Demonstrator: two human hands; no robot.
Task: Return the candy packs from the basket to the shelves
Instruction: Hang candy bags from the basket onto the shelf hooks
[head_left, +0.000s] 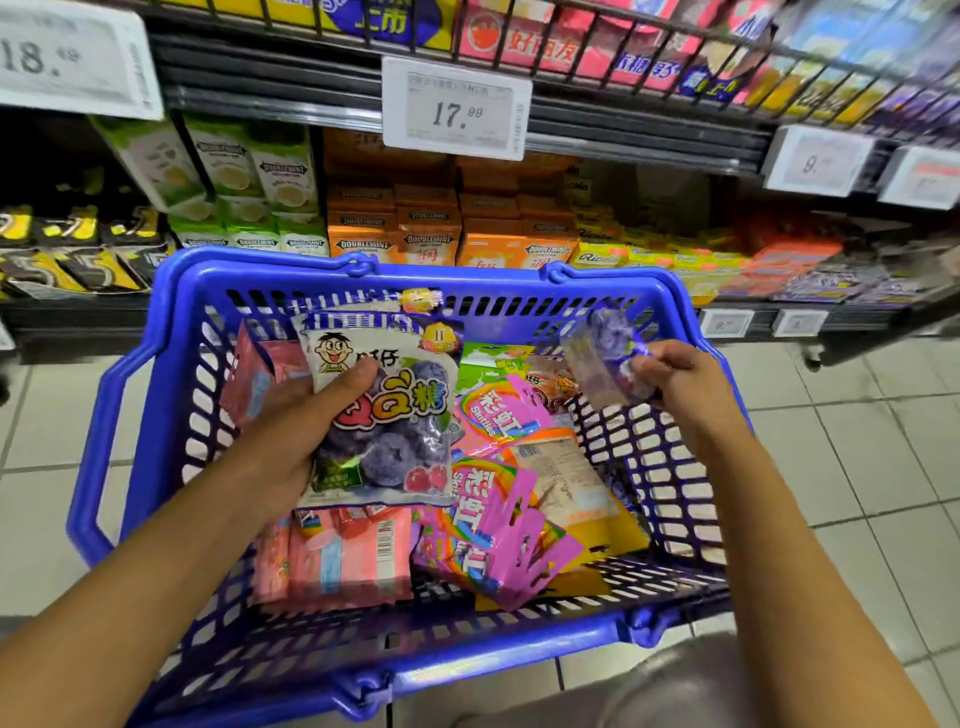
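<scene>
Holding a purple QQ gummy pack (382, 415) over the blue basket (156, 415), the left hand (291, 431) is clamping it with its thumb on the front. Right hand (685, 379) is pinching a blurry second purple pack (602, 358) above the basket's right wall. Pink Skittles packs (493, 525) are lying inside, shelves (467, 218) just behind.

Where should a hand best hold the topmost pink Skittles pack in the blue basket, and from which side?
Pinch the flat upper edge of the pink Skittles pack from above. It lies face up on the other packs, and that edge is uncovered between the purple gummy bag and the blue plastic basket wall.
</scene>
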